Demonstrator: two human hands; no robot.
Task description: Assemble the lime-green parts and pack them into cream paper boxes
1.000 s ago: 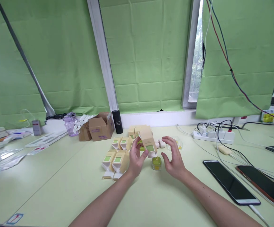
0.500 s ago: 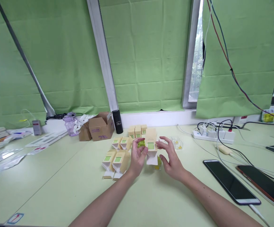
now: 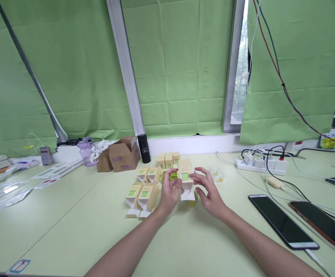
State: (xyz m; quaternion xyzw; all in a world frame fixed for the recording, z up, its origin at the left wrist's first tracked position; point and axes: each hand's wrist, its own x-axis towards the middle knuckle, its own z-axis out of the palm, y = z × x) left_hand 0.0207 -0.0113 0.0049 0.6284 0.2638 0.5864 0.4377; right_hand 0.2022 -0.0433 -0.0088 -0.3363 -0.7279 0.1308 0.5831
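Note:
A small tan cardboard box (image 3: 185, 167) with a green square is held up between my two hands, its white-lined flap hanging loose toward me. My left hand (image 3: 170, 194) pinches the box's left side. On the right side, fingertips of my right hand (image 3: 209, 194) press against it, the thumb held apart lower down. Behind the flap shows part of a clear container with yellow in it (image 3: 195, 200), mostly hidden. Bright green pieces (image 3: 173, 176) sit behind my left fingers. Left of my hands, several similar boxes (image 3: 148, 194) stand with their flaps open.
Several closed small boxes (image 3: 169, 159) stand at the back. A clear tray with yellow pieces (image 3: 217, 175) lies beyond my right hand. Phones (image 3: 283, 221), cables and a power strip (image 3: 261, 165) occupy the right. A brown carton (image 3: 124, 156) and a black bottle (image 3: 143, 149) stand back left.
The box has tilted and dropped slightly, showing more of the open flap's white inside. Both hands remain at its sides, almost where they were.

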